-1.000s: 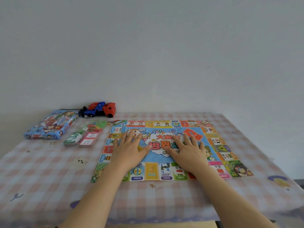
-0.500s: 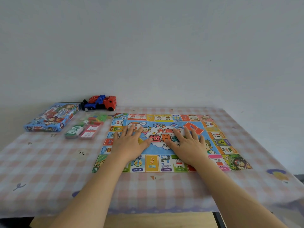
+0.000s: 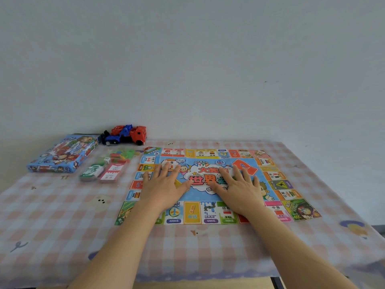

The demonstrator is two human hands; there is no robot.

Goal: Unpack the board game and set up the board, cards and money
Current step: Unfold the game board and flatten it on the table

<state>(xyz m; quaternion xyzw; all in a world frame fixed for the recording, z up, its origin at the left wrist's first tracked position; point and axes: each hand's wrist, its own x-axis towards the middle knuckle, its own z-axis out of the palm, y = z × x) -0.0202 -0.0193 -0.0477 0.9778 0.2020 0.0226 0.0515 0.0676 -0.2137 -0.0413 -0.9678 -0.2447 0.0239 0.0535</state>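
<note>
Hands barely moved, left hand and right hand still flat, ungripping on board mid-frame; smooth outward to flatten creases.

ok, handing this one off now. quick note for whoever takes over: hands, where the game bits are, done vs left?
Left hand and right hand: both flat, palms down on the board, holding nothing.
Board: unfolded, lying flat on the checked tablecloth.
Box: far left, closed.
Green pack and red pack: side by side between box and board, look wrapped.
Die and coloured plastic pieces: just behind the packs.
Toy truck at the back: not part of the job.
Done: unpacked, board laid.
Left: open the packs, set out cards and money.
</note>
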